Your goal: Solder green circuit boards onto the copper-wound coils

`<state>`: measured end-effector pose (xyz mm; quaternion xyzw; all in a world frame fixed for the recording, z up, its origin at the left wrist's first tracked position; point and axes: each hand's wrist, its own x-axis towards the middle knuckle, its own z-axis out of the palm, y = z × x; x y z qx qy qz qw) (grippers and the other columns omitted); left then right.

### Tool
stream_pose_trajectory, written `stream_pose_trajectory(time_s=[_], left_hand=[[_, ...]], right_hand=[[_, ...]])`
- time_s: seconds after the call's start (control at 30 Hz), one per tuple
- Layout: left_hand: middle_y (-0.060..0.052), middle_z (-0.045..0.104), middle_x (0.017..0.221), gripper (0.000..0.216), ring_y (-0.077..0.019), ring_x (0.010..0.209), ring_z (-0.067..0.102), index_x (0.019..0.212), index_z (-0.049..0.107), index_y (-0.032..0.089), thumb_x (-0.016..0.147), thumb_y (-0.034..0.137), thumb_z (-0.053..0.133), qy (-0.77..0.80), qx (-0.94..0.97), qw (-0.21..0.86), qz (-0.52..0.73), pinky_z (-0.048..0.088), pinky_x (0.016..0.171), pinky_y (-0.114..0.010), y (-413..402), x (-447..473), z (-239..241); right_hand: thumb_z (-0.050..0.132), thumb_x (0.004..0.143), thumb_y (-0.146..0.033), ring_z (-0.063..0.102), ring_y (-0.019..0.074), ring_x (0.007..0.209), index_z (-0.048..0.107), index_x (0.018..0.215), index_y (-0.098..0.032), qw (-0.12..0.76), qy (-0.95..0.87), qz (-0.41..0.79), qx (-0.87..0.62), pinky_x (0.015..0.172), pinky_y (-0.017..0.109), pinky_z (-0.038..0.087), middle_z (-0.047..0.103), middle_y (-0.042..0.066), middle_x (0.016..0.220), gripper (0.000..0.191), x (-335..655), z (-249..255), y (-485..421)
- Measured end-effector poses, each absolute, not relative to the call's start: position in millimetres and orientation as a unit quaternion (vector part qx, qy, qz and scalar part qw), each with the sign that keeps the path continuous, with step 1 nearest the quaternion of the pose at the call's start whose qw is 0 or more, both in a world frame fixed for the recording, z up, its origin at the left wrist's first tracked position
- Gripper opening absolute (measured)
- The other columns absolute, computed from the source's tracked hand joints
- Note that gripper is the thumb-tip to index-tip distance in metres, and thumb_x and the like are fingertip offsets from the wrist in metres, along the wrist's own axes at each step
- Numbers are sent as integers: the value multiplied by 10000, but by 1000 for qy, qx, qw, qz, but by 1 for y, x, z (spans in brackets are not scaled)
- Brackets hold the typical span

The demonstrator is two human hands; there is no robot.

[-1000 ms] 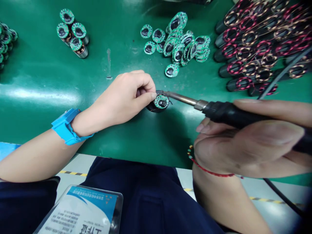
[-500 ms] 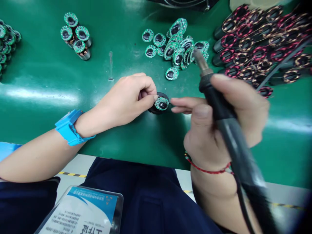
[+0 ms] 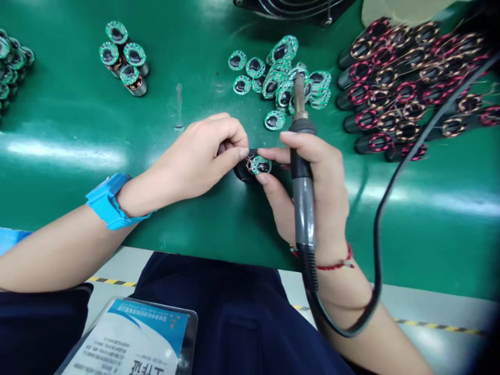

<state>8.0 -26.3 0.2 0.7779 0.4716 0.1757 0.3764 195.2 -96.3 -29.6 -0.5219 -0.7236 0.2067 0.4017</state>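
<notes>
With a clock face laid over the circuit board [image 3: 261, 165] and twelve at the top of the view, the right hand [image 3: 328, 192] comes in from about four o'clock, its thumb and one fingertip bracketing that board at its six and twelve o'clock edges. The same hand is closed round a soldering iron [image 3: 303, 203], whose metal tip points up toward one o'clock, well apart from the board. The left hand [image 3: 207, 156] reaches in from nine, thumb and forefinger tips together at the ten o'clock side; whether a thin wire lies between them I cannot tell. The board sits at the end of a dark cylinder [image 3: 242, 172], with copper windings showing just beside it. Farther out, a heap of loose round boards [image 3: 273, 80] lies toward twelve and one, partly behind the iron's tip. Rows of wire-wound cores [image 3: 402, 91] in red and copper stand at two. Four board-topped cylinders [image 3: 135, 54] group at ten, and another cluster [image 3: 11, 65] sits between nine and ten at the view's edge. The iron's cord [image 3: 377, 234] loops from five up to two.
</notes>
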Motion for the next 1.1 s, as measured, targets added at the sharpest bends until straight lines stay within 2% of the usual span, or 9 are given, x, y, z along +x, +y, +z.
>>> stream_pose_trajectory(time_s=[0.13, 0.27, 0.37, 0.47, 0.67, 0.8, 0.93, 1.1], left_hand=[[-1, 584, 782, 131, -112, 700, 554, 808, 646, 173, 914, 226, 588, 441, 806, 365, 152, 446, 677, -266, -31, 3, 7], [-22, 608, 836, 203, -156, 775, 579, 817, 657, 168, 878, 361, 675, 390, 858, 327, 66, 435, 689, -296, -40, 3, 10], [-29, 616, 851, 135, -170, 813, 580, 842, 656, 159, 885, 287, 661, 383, 873, 298, 43, 437, 735, -312, -45, 6, 7], [-3, 583, 790, 78, -137, 739, 540, 806, 623, 161, 883, 173, 614, 399, 860, 309, 76, 410, 683, -287, -46, 7, 5], [27, 545, 766, 142, -92, 668, 496, 790, 586, 171, 846, 40, 587, 425, 803, 373, 188, 408, 627, -253, -45, 7, 3], [23, 569, 816, 155, -81, 652, 480, 800, 619, 181, 832, 31, 598, 437, 773, 393, 240, 438, 618, -246, -46, 11, -2], [10, 594, 834, 118, -85, 672, 493, 790, 646, 180, 839, 75, 624, 435, 753, 420, 259, 454, 621, -244, -46, 15, -5], [4, 590, 784, 112, -98, 700, 519, 798, 657, 172, 855, 89, 609, 438, 745, 434, 255, 470, 658, -255, -44, 16, -5]], right_hand=[[668, 878, -162, 688, 219, 1096, 476, 1358, -307, 405, -728, 211, -511, 973, 443, 585, 710, 18, 1159, 537, 196, -30, -96], [616, 903, -170, 672, 224, 1153, 450, 1376, -345, 387, -735, 226, -509, 986, 444, 579, 698, 15, 1228, 531, 197, -30, -96], [585, 901, -139, 673, 232, 1141, 440, 1379, -343, 364, -749, 226, -505, 967, 453, 576, 697, 9, 1239, 540, 197, -29, -95], [585, 894, -129, 680, 223, 1074, 459, 1344, -324, 360, -753, 213, -508, 923, 437, 585, 707, 4, 1180, 506, 196, -28, -93], [615, 919, -268, 666, 226, 922, 461, 1298, -327, 351, -770, 143, -514, 791, 421, 582, 697, 25, 1143, 413, 191, -32, -90], [622, 920, -293, 671, 225, 975, 426, 1363, -316, 368, -771, 153, -498, 839, 429, 589, 693, 36, 1129, 485, 192, -33, -90], [613, 920, -281, 661, 230, 1095, 397, 1408, -338, 404, -765, 151, -478, 920, 456, 578, 675, 34, 1249, 536, 194, -29, -94], [582, 916, -221, 679, 238, 1039, 416, 1375, -385, 377, -787, 126, -472, 851, 451, 563, 728, -14, 1168, 515, 194, -23, -97]])
